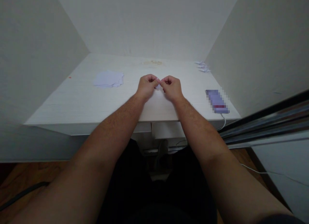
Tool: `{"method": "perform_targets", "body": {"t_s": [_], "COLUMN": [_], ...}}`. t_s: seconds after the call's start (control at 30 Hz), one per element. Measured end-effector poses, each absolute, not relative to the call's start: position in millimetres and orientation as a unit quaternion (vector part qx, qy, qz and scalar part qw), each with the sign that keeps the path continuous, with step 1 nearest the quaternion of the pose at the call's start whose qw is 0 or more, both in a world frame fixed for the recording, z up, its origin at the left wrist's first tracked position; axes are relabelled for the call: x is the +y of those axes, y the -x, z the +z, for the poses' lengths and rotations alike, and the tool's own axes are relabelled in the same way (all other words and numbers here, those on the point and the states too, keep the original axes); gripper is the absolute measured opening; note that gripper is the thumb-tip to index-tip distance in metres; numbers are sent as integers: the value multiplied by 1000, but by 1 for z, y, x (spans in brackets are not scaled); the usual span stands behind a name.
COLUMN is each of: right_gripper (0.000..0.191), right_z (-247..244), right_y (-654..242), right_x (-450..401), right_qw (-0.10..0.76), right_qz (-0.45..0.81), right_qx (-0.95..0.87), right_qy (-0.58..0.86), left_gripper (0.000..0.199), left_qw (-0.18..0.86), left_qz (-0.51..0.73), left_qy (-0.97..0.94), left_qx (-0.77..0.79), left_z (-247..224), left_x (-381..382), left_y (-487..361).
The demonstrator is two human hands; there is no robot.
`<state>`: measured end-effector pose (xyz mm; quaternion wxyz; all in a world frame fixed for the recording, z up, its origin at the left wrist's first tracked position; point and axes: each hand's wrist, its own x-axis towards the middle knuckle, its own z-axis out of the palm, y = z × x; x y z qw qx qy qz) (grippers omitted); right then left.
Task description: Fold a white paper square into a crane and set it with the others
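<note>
Over the middle of the white desk, my left hand (147, 85) and my right hand (172, 86) meet at the fingertips. Both are closed in a pinch on a small piece of white paper (158, 86), mostly covered by the fingers, so its shape is hard to make out. To the left lies a loose stack of white paper sheets (108, 79). Several small folded white paper pieces (203, 67) sit in a row at the back right corner, apart from my hands.
On the right of the desk (72, 105) lies a phone (216, 101), blurred out, with a white cable (224, 122) hanging over the front edge. Walls enclose the desk at the back and both sides. A worn patch (153, 62) marks the back of the desktop.
</note>
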<state>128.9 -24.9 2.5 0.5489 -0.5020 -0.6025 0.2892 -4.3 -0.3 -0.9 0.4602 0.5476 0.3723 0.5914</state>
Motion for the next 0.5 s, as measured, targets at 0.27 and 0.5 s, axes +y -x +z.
{"method": "perform_targets", "body": {"t_s": [0.27, 0.5], "right_gripper": [18, 18], "right_z": [3, 4], "right_y": [-130, -128], "right_x": [-26, -29], "right_qw": [548, 547], "right_qz": [298, 307], "right_qx": [-605, -605], "right_qy": [495, 491], "left_gripper": [17, 18], "left_qw": [456, 469], "left_qz": [592, 576], "left_qy": [-545, -551], "left_qx": [380, 381], "left_z": [-3, -8], "left_x": [2, 8], "left_y": [2, 1]}}
